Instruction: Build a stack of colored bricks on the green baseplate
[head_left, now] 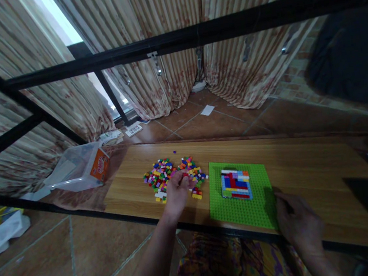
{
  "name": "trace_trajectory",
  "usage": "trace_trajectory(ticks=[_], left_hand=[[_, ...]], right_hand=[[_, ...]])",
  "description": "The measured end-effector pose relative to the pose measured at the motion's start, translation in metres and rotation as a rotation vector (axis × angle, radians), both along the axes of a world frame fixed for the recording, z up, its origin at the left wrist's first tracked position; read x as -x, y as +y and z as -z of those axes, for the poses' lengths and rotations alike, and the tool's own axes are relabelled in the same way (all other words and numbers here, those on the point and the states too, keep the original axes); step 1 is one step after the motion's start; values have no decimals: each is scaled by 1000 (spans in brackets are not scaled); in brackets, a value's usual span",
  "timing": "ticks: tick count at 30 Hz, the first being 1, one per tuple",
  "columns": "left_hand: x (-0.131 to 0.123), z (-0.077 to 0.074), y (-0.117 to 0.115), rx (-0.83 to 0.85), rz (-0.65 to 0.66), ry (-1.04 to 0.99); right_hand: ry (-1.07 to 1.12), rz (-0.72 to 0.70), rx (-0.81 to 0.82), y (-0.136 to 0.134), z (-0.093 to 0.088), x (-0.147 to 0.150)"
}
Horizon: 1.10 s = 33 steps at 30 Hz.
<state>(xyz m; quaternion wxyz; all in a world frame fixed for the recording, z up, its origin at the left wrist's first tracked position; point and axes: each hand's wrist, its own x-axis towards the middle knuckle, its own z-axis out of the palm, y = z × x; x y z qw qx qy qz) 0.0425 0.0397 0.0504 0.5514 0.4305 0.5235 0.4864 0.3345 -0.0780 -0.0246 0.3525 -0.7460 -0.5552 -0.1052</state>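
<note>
Bricks (pixel 163 170) lie loose in a heap on the table (pixel 126 188), left of the green baseplate (pixel 220 205) bearing a small build (pixel 236 184). We judge the step in hand to be picking pieces; the next move calls for a secure fingertip pinch. Our left hand (pixel 177 188) reaches forward over the heap, fingers bent inward, perhaps on something red; we cannot tell. Our right hand (pixel 299 220) rests half curled at the baseplate's right edge, its grip unclear.
</note>
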Motion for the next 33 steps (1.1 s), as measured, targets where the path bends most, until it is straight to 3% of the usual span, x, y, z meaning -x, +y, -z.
trace_trajectory(ticks=[5, 10, 19, 26, 33], left_hand=[[1, 1, 0, 22, 40, -15], [2, 1, -2, 5, 72, 95], [4, 3, 1, 10, 9, 211], [9, 12, 14, -123, 22, 496], [12, 14, 20, -161, -16, 527]], right_hand=[[11, 6, 7, 0, 1, -1], [17, 11, 15, 0, 0, 0], [18, 9, 25, 0, 1, 0], [29, 12, 14, 0, -1, 2], [54, 22, 12, 1, -2, 3]])
